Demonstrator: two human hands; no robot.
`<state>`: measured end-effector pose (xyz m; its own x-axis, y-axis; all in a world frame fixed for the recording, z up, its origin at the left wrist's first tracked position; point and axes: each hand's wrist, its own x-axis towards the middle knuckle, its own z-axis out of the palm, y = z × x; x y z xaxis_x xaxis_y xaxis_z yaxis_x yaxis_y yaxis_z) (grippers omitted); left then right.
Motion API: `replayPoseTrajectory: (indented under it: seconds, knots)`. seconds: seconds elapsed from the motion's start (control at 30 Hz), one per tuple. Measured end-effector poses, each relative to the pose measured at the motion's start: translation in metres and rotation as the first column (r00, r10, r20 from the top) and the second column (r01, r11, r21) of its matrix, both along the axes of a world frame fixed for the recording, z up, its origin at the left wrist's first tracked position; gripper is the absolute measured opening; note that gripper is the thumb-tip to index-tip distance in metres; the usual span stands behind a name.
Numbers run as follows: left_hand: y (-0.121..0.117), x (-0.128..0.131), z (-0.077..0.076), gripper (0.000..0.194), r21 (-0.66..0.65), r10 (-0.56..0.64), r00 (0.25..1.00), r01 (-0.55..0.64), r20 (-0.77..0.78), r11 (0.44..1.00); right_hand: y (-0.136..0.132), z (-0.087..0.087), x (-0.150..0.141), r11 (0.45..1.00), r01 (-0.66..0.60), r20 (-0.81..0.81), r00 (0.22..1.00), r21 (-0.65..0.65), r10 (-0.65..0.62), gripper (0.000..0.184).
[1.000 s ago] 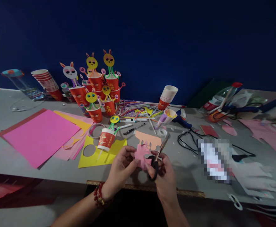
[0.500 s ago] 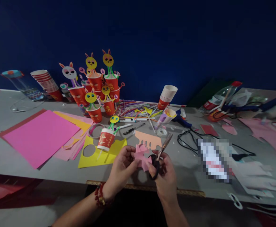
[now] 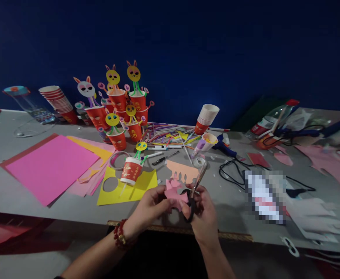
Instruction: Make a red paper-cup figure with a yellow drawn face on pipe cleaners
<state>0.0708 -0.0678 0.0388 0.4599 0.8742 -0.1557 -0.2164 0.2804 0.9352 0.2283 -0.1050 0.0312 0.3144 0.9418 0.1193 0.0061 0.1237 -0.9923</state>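
Observation:
Between thumb and fingers of my left hand (image 3: 155, 205) is a piece of pink paper (image 3: 174, 192) with a cut, jagged outline. My right hand (image 3: 203, 209) is closed around black-handled scissors (image 3: 199, 179), whose blades point up and away from the paper. The right thumb and fingertips are close to the paper's right edge; whether they pinch it I cannot tell. Just beyond the hands lies an orange paper sheet (image 3: 183, 170) with several notches cut out. To the left, a red paper cup (image 3: 131, 171) with a yellow-faced figure lies tilted on yellow paper (image 3: 146, 182).
Decorated red cups (image 3: 116, 139) with rabbit faces stand back left, near pink sheets (image 3: 52, 166). Coloured pipe cleaners (image 3: 164, 133) lie behind. A cup stack (image 3: 206, 118), a blue glue gun (image 3: 225, 147) with black cable (image 3: 223, 174) and a bottle (image 3: 271, 118) are to the right.
The pink paper has turned and tilted between my fingers. The scissors swung slightly outward, then back more upright. Both hands stay in nearly the same place.

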Motion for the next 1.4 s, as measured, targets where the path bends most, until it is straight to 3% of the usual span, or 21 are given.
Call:
replayPoseTrajectory:
  seconds: [0.17,0.3,0.43,0.67,0.77,0.9,1.13,1.4]
  knots:
    - [0.002,0.003,0.001,0.032,0.081,0.032,0.999,-0.031,-0.014,0.996,0.002,0.000,0.002,0.999,-0.023,-0.026,0.999,-0.045,0.022,0.039]
    - [0.003,0.007,0.001,0.037,0.036,0.140,0.990,-0.142,0.034,0.989,-0.004,-0.002,0.005,0.998,-0.057,-0.010,0.998,-0.042,0.056,0.034]
    - [0.006,0.008,0.001,0.036,0.025,0.264,0.962,-0.266,0.072,0.964,-0.026,-0.012,0.007,0.991,-0.114,0.018,0.993,-0.068,0.116,0.031]
    - [0.010,0.015,0.004,0.027,0.052,0.380,0.918,-0.388,0.115,0.920,-0.064,-0.023,-0.004,0.951,-0.218,-0.010,0.975,-0.218,0.221,0.042]
    - [0.007,0.019,0.004,0.026,0.068,0.374,0.922,-0.382,0.103,0.922,-0.058,-0.017,-0.010,0.934,-0.293,0.032,0.952,-0.203,0.306,0.038]
    - [0.002,0.021,0.004,0.026,0.088,0.326,0.943,-0.331,0.061,0.940,-0.045,-0.008,-0.014,0.954,-0.271,0.011,0.961,-0.130,0.275,0.036]
    - [0.001,0.025,0.005,0.031,0.068,0.308,0.949,-0.312,0.065,0.948,-0.036,-0.014,-0.007,0.936,-0.342,0.075,0.934,-0.083,0.349,0.027]
    - [0.001,0.028,0.002,0.026,0.070,0.264,0.963,-0.268,0.060,0.961,-0.034,-0.006,-0.007,0.963,-0.255,0.085,0.961,-0.082,0.262,0.029]
